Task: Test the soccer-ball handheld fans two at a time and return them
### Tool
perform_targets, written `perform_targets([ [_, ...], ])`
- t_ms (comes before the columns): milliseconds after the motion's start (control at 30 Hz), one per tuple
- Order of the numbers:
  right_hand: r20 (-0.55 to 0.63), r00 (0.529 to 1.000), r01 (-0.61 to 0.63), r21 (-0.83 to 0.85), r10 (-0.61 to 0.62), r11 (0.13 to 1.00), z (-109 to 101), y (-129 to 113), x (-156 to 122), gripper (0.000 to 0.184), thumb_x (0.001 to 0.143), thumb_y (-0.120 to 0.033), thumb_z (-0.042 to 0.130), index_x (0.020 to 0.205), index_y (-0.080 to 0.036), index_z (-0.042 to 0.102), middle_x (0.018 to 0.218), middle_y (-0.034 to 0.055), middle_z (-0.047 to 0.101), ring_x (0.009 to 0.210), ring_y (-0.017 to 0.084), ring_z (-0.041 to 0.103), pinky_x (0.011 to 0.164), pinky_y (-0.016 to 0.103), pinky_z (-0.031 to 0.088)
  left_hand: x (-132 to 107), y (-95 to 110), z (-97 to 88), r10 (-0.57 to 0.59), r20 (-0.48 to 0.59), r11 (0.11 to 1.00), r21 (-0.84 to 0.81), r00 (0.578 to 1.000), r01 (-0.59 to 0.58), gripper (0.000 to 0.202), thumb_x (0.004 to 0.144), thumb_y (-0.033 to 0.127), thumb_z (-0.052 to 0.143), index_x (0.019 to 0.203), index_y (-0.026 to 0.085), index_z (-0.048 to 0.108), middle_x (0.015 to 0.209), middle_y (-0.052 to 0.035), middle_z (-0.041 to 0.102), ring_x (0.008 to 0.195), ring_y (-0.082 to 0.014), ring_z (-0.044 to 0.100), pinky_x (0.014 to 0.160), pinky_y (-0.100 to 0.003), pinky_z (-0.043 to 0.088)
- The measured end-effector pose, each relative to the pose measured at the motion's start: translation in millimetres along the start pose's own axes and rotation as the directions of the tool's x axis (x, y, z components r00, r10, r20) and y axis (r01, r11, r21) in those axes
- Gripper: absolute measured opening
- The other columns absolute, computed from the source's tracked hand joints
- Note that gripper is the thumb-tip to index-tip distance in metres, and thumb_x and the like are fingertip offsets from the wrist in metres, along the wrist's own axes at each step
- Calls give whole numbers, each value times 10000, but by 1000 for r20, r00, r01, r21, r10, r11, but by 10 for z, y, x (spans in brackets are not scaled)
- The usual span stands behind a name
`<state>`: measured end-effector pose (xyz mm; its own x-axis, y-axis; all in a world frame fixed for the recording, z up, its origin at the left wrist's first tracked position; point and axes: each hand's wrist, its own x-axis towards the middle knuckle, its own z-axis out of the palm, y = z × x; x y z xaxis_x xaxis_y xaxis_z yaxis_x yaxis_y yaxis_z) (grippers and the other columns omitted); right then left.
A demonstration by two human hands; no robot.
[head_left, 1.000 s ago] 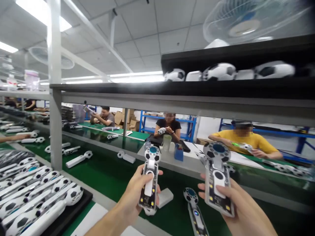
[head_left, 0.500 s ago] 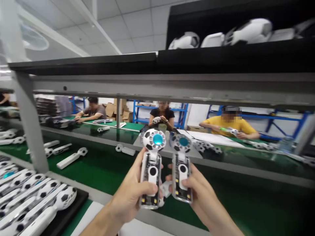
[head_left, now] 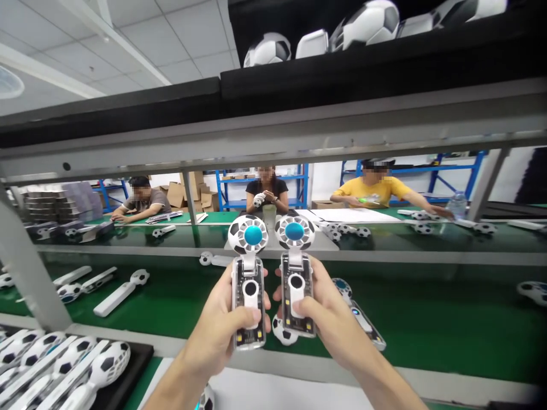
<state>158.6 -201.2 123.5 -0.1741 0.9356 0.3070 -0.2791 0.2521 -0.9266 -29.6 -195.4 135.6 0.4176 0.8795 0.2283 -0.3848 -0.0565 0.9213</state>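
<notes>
My left hand [head_left: 222, 319] is closed around the clear handle of a soccer-ball handheld fan [head_left: 248, 236], thumb on its white front piece. My right hand [head_left: 329, 313] grips a matching handheld fan [head_left: 294, 232] the same way. Both are upright side by side, their blue round centres facing me, the heads almost touching. Circuit boards and small yellow squares show through the handles. Behind my right wrist lies another fan [head_left: 363, 322] with a small blue light. A ball-patterned head [head_left: 285, 330] shows partly below the right-hand fan.
At lower left a black tray [head_left: 143, 356] holds several fans in rows. More lie on the green belt [head_left: 171, 307], including a white-handled one [head_left: 122, 293]. A black-edged shelf [head_left: 171, 105] crosses overhead. Several people sit across the line; a yellow sleeve [head_left: 401, 191] reaches right.
My view has swung right and steadied. The two fans have come closer together, and their blue centres look less bright. A co-worker in yellow has stretched an arm out to the right.
</notes>
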Motion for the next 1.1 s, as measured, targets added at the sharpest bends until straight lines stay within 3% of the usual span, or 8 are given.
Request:
perform_targets([
  [167, 27, 1000, 4, 59, -6, 998, -22, 26, 3, 626, 766, -104, 554, 1325, -322, 372, 849, -27, 628, 690, 176, 595, 609, 305, 501, -2, -6, -7, -6, 45, 999, -51, 999, 8, 535, 703, 148, 701, 1203, 219, 523, 810, -13, 631, 622, -165, 632, 547, -259, 465],
  [467, 35, 998, -54, 90, 51, 995, 28, -60, -30, 510, 778, -145, 579, 1256, -240, 429, 885, 9, 657, 706, 179, 627, 622, 288, 480, -21, -20, -19, -6, 52, 993, -122, 999, 12, 513, 740, 201, 719, 1220, 221, 538, 829, -15, 617, 617, -151, 620, 535, -236, 437],
  [633, 86, 996, -36, 77, 30, 996, 4, -98, -49, 596, 729, -144, 657, 1269, -243, 427, 957, 16, 649, 753, 174, 632, 657, 284, 487, -48, -9, -19, -4, 59, 989, -144, 998, 13, 676, 656, 140, 758, 1283, 232, 523, 880, -23, 624, 677, -155, 620, 557, -226, 430],
  [800, 74, 997, -12, 66, 7, 998, 20, -85, -32, 703, 739, -123, 646, 1363, -264, 353, 956, 16, 647, 769, 166, 611, 687, 292, 492, -54, -7, 16, 8, 64, 988, -155, 998, 2, 656, 681, 148, 747, 1291, 236, 523, 865, -19, 624, 656, -151, 620, 546, -221, 425],
  [900, 44, 999, -20, 79, 16, 997, 25, -67, -32, 643, 806, -187, 634, 1379, -249, 348, 958, 35, 654, 754, 176, 614, 666, 302, 496, -48, -13, 36, 14, 48, 987, -160, 999, -6, 559, 757, 209, 723, 1281, 220, 528, 841, -21, 620, 636, -145, 617, 560, -236, 445],
  [1100, 17, 1000, -2, 70, 1, 998, -4, -63, -44, 484, 852, -218, 626, 1297, -242, 439, 928, 31, 658, 732, 174, 622, 640, 282, 493, -39, -26, 52, 47, 51, 981, -189, 998, -36, 552, 745, 199, 736, 1262, 206, 542, 839, -21, 623, 627, -149, 626, 563, -244, 451],
])
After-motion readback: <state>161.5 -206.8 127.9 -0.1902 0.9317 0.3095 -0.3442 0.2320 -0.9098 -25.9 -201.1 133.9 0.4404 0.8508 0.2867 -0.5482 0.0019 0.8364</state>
